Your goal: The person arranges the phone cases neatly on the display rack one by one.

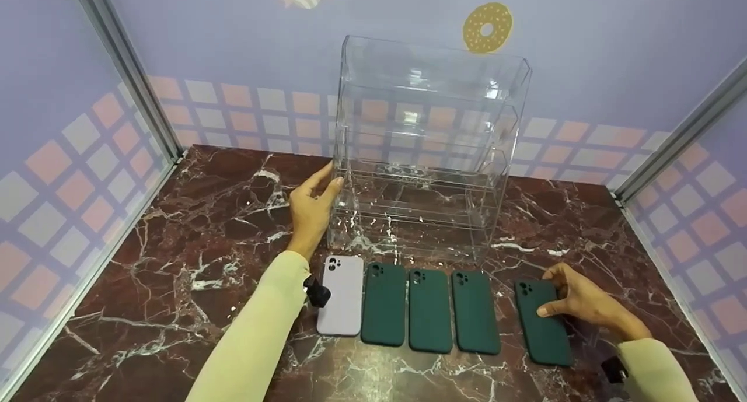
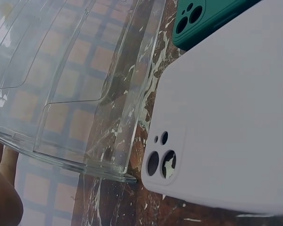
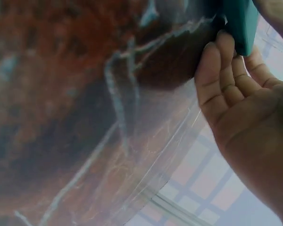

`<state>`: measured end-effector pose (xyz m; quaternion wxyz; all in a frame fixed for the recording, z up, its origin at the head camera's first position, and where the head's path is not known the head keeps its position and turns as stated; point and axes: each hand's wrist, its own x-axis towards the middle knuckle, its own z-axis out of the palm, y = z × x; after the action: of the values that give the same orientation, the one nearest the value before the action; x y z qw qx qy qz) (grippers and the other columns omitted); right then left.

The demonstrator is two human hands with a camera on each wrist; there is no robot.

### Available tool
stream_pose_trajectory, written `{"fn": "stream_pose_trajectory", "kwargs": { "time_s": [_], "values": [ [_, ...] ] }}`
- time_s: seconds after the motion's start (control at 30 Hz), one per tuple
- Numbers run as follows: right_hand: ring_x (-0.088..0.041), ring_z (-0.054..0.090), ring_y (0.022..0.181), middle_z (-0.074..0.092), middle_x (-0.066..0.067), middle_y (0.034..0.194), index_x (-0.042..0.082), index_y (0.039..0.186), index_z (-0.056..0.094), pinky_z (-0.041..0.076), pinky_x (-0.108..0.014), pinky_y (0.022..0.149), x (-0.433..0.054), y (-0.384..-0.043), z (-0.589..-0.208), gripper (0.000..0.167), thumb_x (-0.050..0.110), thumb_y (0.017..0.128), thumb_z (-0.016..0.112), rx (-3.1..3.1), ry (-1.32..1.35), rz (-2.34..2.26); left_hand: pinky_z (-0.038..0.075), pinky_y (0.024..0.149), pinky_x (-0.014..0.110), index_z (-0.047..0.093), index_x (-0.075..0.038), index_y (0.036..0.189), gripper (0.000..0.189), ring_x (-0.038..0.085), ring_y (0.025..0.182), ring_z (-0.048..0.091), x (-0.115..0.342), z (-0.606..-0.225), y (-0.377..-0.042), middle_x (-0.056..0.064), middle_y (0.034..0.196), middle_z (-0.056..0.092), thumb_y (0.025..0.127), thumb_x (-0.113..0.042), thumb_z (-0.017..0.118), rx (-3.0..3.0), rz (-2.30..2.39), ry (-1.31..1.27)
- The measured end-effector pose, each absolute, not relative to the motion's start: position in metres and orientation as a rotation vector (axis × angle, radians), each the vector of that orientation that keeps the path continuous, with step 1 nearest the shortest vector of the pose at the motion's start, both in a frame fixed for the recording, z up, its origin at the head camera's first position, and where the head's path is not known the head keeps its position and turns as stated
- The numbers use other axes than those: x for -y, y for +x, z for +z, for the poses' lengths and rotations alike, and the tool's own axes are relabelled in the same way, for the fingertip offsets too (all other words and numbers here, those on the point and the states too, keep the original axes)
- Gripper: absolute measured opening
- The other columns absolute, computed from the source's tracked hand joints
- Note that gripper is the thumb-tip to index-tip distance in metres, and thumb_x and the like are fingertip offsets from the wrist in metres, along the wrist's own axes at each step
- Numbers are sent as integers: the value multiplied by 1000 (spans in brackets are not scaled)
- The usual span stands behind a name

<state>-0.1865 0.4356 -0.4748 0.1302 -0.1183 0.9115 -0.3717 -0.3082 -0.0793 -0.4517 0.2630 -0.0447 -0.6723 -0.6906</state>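
Note:
A clear tiered plastic display rack (image 1: 417, 168) stands upright at the back of the marble table. At its left side edge, my left hand (image 1: 312, 209) grips it, thumb in front and fingers partly hidden behind. Off to the right, my right hand (image 1: 583, 300) holds a dark green phone case (image 1: 543, 329) by its right edge, the thumb on its face. In the right wrist view, fingers (image 3: 226, 70) curl at the edge of this case. A pale lilac phone case (image 1: 344, 300) lies just below my left hand, close to the rack's front.
Three more dark green phone cases (image 1: 383, 306) lie in a row right of the lilac one, camera cutouts toward the rack. Behind the rack rises a printed wall (image 1: 245, 34), with side panels (image 1: 46, 128) left and right. The red-brown marble table (image 1: 192, 227) lies between them.

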Motion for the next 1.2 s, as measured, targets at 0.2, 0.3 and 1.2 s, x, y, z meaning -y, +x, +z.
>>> {"fn": "stream_pose_trajectory", "kwargs": {
  "time_s": [0.2, 0.3, 1.2],
  "values": [
    [-20, 61, 89, 57, -16, 108, -5, 135, 58, 58, -30, 72, -435, -187, -463, 56, 15, 91, 87, -2659, -248, -1226, 54, 64, 20, 76, -6, 131, 36, 14, 77, 67, 77, -452, -308, 12, 98, 79, 95, -6, 81, 1797, -1865, -115],
    [-17, 63, 84, 58, -14, 105, -2, 134, 63, 60, -32, 70, -430, -188, -451, 50, 18, 94, 84, -2680, -232, -1270, 53, 64, 20, 76, -5, 131, 36, 14, 78, 67, 77, -451, -307, 12, 99, 79, 95, -6, 81, 1791, -1862, -100],
    [-17, 71, 68, 73, -12, 88, -6, 131, 70, 60, -25, 58, -340, -212, -347, 38, -9, 94, 76, -2901, -546, -1812, 52, 66, 18, 77, -8, 130, 34, 10, 78, 67, 75, -451, -307, 12, 97, 80, 95, -7, 81, 1806, -1834, -59]
  ]
}}
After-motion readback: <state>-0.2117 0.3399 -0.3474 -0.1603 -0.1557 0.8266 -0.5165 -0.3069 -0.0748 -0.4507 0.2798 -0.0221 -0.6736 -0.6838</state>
